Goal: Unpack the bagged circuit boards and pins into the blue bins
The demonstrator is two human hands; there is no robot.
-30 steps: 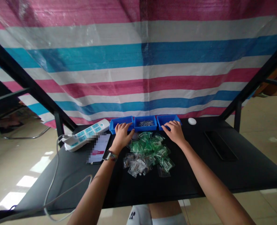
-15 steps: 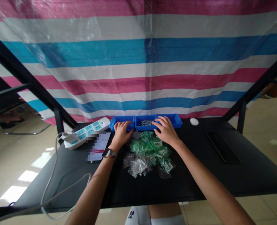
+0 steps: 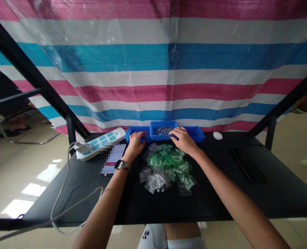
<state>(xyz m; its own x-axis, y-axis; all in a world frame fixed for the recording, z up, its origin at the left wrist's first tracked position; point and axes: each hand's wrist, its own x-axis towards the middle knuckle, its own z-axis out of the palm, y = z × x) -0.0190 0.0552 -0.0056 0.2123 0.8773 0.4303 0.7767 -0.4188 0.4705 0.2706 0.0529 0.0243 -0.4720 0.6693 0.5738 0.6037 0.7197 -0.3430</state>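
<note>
Three blue plastic bins stand side by side at the back of the table. The middle bin [image 3: 163,137] holds a pile of silvery nail-like metal pieces [image 3: 164,130] and sits higher than its neighbours. My right hand [image 3: 182,138] has its fingers bent round that bin's right front corner. At the left bin [image 3: 129,130], my left hand [image 3: 136,143] curls over the front wall; its fingertips are partly hidden. The right bin [image 3: 196,134] lies partly behind my right hand. Before the bins is a heap of small clear and green plastic packets [image 3: 169,162] with small parts inside.
A white power strip [image 3: 101,142] with a grey cable [image 3: 67,169] and a phone with a lit screen [image 3: 114,159] lie to the left. On the right are a white oval object [image 3: 217,135] and a dark phone [image 3: 249,165]. A striped sheet [image 3: 153,76] hangs behind.
The middle bin has risen above the other two. My right hand has closed in on its corner, and my left fingers have curled more at the left bin. The view has shifted slightly.
</note>
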